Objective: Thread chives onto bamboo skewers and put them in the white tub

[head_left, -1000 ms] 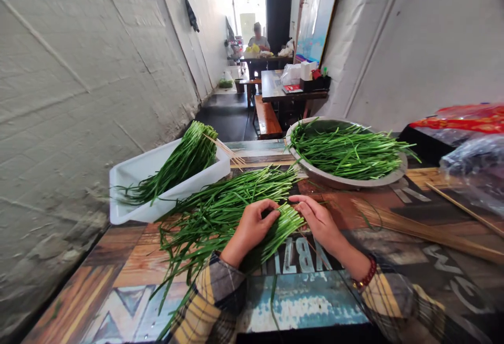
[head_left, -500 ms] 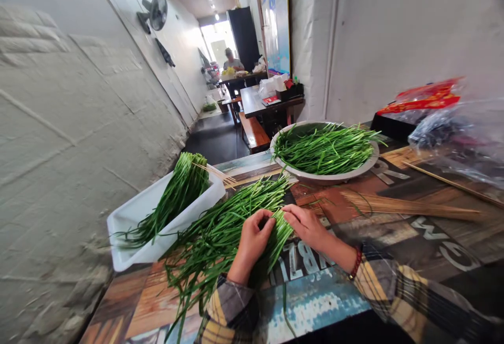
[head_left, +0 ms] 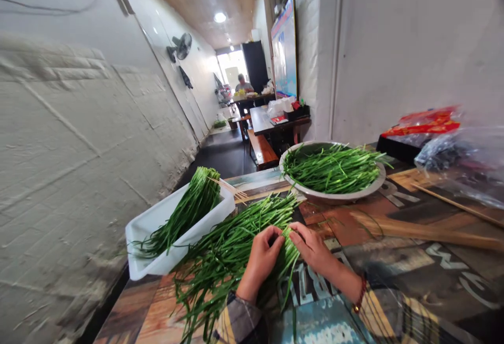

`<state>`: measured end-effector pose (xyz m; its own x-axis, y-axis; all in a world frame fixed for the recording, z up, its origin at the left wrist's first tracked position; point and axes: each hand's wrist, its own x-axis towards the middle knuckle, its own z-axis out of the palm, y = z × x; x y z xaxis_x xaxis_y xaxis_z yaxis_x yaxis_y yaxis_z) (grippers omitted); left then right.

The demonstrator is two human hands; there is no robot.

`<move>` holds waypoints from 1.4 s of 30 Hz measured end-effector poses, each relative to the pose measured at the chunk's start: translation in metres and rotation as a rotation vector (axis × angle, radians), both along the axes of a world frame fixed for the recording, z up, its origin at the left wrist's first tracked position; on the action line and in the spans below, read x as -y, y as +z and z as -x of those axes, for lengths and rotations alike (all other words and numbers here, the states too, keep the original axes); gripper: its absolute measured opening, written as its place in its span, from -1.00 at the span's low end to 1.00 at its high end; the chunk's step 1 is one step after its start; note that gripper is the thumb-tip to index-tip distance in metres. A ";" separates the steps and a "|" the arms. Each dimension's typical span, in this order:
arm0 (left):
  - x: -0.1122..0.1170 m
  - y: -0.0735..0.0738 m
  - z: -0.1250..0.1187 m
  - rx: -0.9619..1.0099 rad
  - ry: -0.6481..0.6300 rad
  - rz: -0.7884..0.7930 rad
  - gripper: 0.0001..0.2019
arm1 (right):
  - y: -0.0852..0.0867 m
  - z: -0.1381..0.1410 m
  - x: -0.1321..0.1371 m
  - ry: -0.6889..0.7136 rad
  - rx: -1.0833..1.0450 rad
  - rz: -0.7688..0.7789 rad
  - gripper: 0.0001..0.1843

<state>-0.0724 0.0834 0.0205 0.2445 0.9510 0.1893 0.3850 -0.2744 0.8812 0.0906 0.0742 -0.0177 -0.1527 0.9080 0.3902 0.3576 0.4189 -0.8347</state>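
My left hand (head_left: pixel 260 261) curls over a small bundle of green chives (head_left: pixel 285 261) on the painted wooden table (head_left: pixel 394 270), fingers closed on the stalks. My right hand (head_left: pixel 313 248) meets it from the right and pinches the cut ends of the same bundle. A larger loose heap of chives (head_left: pixel 232 239) lies just left of and beyond my hands. Both sleeves are plaid; a red bead bracelet circles my right wrist.
A white plastic tray (head_left: pixel 157 228) with skewered chives stands at the left by the wall. A metal basin (head_left: pixel 334 193) full of chives sits ahead on the right. Bamboo skewers (head_left: pixel 425 231) lie at the right, with plastic bags (head_left: pixel 460 160) behind. A person sits far down the room.
The view has tilted upward, showing more ceiling. Both hands stay on the chive bundle, fingers drawn a little closer together at its cut ends.
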 end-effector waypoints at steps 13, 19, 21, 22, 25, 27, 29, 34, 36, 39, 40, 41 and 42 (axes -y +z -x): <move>0.003 -0.008 -0.003 -0.047 -0.011 -0.021 -0.82 | 0.004 0.008 -0.003 -0.022 0.041 0.104 -0.55; 0.005 -0.012 -0.006 -0.115 -0.001 -0.062 -0.87 | -0.003 0.010 -0.007 -0.077 0.128 0.067 -0.58; 0.006 -0.010 -0.007 -0.139 0.003 -0.077 -0.88 | -0.004 0.009 -0.007 -0.093 0.127 0.055 -0.61; 0.007 -0.010 -0.007 -0.156 0.005 -0.086 -0.89 | -0.003 0.009 -0.008 -0.100 0.123 0.050 -0.62; 0.008 -0.006 -0.006 -0.222 -0.010 -0.116 -0.86 | -0.001 0.007 -0.008 -0.111 0.112 0.025 -0.65; 0.008 -0.004 -0.003 -0.267 -0.016 -0.148 -0.81 | 0.001 0.005 -0.006 -0.102 0.109 0.002 -0.67; 0.007 -0.002 0.001 -0.339 0.025 -0.200 -0.79 | 0.004 0.003 -0.002 -0.080 0.111 -0.015 -0.68; 0.003 -0.001 0.012 -0.622 0.174 -0.360 -0.80 | 0.010 -0.005 0.007 -0.054 0.135 -0.045 -0.73; 0.002 0.000 0.015 -0.715 0.187 -0.405 -0.79 | 0.010 -0.007 0.006 -0.079 0.140 -0.043 -0.74; 0.002 0.001 0.019 -0.797 0.204 -0.408 -0.78 | 0.009 -0.010 0.004 -0.109 0.146 -0.044 -0.74; 0.003 0.002 0.021 -0.817 0.206 -0.398 -0.78 | 0.009 -0.011 0.005 -0.101 0.149 -0.048 -0.74; 0.004 0.004 0.022 -0.837 0.203 -0.389 -0.79 | 0.009 -0.011 0.006 -0.083 0.153 -0.052 -0.75; 0.005 0.005 0.023 -0.857 0.197 -0.386 -0.79 | 0.009 -0.011 0.007 -0.057 0.159 -0.055 -0.75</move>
<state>-0.0951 0.0782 0.0259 0.2882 0.8991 0.3294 0.9265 -0.3488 0.1414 0.1016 0.0673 -0.0082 -0.1653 0.8947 0.4149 0.5077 0.4378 -0.7420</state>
